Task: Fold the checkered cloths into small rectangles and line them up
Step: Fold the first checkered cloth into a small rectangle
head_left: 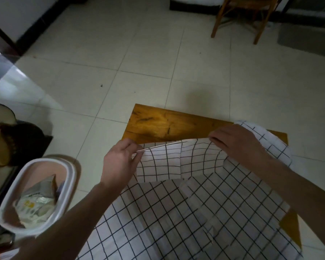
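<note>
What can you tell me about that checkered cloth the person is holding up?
The checkered cloth is white with a thin dark grid, looks like light fabric, and is creased. It lies spread over a wooden table. Its far edge is lifted and doubled back toward the person, pinched by the left hand and the right hand.
</note>
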`<state>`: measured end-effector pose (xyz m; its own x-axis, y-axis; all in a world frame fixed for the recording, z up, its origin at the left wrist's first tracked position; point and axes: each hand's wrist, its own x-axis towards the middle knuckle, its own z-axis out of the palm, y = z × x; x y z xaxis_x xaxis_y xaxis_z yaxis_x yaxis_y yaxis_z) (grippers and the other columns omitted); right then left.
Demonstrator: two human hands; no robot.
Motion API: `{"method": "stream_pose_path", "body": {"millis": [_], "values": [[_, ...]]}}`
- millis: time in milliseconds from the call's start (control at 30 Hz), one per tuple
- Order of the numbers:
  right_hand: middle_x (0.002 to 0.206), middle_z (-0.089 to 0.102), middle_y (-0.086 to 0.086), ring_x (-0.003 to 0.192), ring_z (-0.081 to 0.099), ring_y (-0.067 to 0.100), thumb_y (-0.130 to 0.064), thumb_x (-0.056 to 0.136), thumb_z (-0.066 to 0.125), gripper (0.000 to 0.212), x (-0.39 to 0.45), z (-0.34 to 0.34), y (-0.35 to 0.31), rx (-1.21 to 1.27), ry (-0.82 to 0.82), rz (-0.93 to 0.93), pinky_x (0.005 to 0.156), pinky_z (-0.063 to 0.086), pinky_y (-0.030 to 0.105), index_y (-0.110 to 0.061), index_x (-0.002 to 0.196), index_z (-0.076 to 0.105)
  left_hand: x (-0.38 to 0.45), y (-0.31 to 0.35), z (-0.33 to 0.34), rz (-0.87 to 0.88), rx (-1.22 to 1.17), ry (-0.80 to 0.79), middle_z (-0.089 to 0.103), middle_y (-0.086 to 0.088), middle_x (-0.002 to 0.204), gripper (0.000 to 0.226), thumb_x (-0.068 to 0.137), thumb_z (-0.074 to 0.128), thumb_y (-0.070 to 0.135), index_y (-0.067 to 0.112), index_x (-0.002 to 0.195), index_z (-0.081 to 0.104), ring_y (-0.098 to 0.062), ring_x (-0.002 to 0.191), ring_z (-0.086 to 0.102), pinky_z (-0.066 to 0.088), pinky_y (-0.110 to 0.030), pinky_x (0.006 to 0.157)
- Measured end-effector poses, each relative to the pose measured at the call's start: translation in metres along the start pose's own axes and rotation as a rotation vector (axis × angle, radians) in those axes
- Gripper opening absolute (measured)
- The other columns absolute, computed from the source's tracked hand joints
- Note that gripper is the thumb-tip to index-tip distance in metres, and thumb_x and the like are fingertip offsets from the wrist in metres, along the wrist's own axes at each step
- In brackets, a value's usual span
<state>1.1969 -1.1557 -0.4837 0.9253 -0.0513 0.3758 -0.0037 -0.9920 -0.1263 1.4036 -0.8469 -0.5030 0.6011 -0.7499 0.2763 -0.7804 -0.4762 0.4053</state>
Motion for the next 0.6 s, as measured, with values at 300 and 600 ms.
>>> {"method": "stream_pose_path", "body": {"millis": [300,600], "values": [[0.093,0.072,0.008,0.079,0.064,0.029,-0.015,0.104,0.059,0.018,0.005,-0.047,-0.006,-0.111,0.206,0.150,0.080,0.043,0.035,-0.006,0.105,0.075,0.032,0.015,-0.031,0.118,-0.106,-0.011,0.067,0.006,0.109,0.017,0.104,0.062,0.028,0.019,0.110,0.074,-0.014,0.091,0.068,0.056,-0.028,0.076],[0.107,0.072,0.012,0.092,0.067,0.027,-0.009,0.092,0.078,0.009,-0.082,-0.025,-0.034,-0.126,0.100,0.178,0.089,0.045,0.033,-0.005,0.100,0.076,-0.015,0.011,0.003,0.137,-0.038,0.044,0.069,0.002,0.095,0.005,0.092,0.075,0.012,0.017,0.093,0.074,-0.017,0.082,0.063,0.048,-0.027,0.070]]}}
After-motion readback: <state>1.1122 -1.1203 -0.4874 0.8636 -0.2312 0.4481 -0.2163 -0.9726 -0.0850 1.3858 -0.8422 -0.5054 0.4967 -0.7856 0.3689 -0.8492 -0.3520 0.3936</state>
